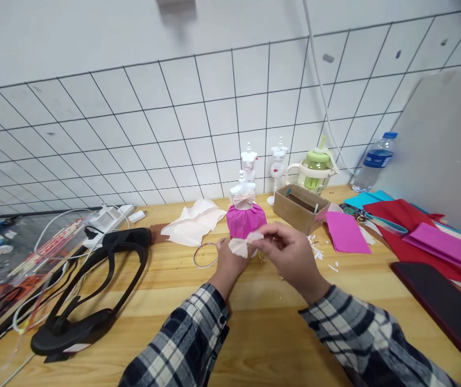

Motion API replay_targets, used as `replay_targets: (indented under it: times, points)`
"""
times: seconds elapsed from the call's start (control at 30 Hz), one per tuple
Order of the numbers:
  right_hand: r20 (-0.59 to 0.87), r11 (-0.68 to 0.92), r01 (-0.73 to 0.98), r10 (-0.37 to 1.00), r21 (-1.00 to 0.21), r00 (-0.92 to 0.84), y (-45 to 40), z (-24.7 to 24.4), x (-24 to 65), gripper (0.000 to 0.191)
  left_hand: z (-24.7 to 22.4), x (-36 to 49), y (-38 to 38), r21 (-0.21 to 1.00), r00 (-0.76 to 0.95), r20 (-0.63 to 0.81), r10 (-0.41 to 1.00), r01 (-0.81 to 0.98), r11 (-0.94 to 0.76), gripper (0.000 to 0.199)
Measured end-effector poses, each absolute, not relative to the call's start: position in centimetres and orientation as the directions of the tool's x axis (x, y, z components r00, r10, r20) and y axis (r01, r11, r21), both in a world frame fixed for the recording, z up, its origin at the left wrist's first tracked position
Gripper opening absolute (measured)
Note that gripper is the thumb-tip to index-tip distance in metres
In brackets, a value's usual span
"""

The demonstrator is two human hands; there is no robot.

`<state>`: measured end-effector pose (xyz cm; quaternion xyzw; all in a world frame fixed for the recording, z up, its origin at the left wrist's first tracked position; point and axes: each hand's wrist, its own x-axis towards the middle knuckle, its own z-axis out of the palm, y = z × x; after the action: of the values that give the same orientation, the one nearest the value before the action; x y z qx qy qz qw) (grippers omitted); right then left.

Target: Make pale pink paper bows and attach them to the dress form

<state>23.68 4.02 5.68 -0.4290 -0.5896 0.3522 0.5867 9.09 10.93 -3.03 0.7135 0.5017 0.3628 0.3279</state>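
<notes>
My right hand [292, 255] pinches a small pale pink piece of thin paper [255, 236] between thumb and fingertips. My left hand [229, 267] is closed beside it, with another pale, translucent part of the paper [238, 248] at its thumb side; its other fingers are hidden. Just beyond both hands stands a small white dress form [243, 189] wearing a magenta paper skirt [246, 219] and a pale pink bow [245, 199] at the chest. My left hand overlaps the skirt's lower edge, so the stand below is mostly hidden.
Two more white dress forms [278, 156] stand behind, near a cardboard box [297, 208] and green-lidded cup [314, 169]. Pale crumpled paper [196, 221], a ring [205, 256] and a black headset strap [93, 309] lie left. Right are magenta paper [347, 232], paper scraps and a bottle [375, 161].
</notes>
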Motion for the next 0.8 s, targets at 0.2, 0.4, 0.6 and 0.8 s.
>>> replay_targets:
  times: [0.2, 0.4, 0.6, 0.8]
  points:
    - [0.426, 0.421, 0.062, 0.897, -0.905, 0.121, 7.8, 8.9, 24.5, 0.024, -3.7, 8.8, 11.0, 0.751, 0.222, 0.239, 0.945, 0.575, -0.325, 0.025]
    - [0.361, 0.363, 0.016, 0.917, -0.931, 0.172, 8.0, 8.3, 25.7, 0.031, -4.0, 8.8, 9.6, 0.768, 0.300, 0.158, 0.941, 0.561, -0.308, 0.043]
    - [0.303, 0.338, -0.094, 0.914, -0.937, 0.268, 8.5, 7.9, 25.3, 0.033, -3.3, 9.4, 8.0, 0.793, 0.304, 0.165, 0.938, 0.525, -0.310, 0.042]
    - [0.320, 0.342, -0.040, 0.908, -0.939, 0.270, 8.5, 7.4, 24.8, 0.030, -3.1, 9.4, 7.1, 0.756, 0.314, 0.194, 0.929, 0.556, -0.345, 0.042]
